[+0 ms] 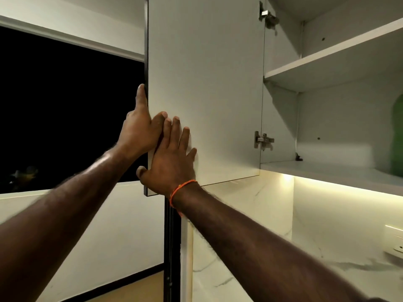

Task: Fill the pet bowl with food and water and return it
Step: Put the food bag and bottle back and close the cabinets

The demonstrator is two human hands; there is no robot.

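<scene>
No pet bowl, food or water shows in the head view. A white cabinet door (207,83) stands swung open in front of me. My left hand (139,129) grips its free edge, with one finger straight up along the edge and the thumb on the inner face. My right hand (172,158) lies flat on the inner face with straight fingers, its thumb at the door's edge, and an orange thread is tied round the wrist. A blurred green object (398,138) stands on the cabinet's bottom shelf (316,171) at the far right.
The upper shelf (327,68) inside the cabinet looks bare. A dark window (65,105) fills the left. Below the cabinet a light strip (349,188) shines on a marble wall (250,214), with a wall socket (395,249) at the right edge.
</scene>
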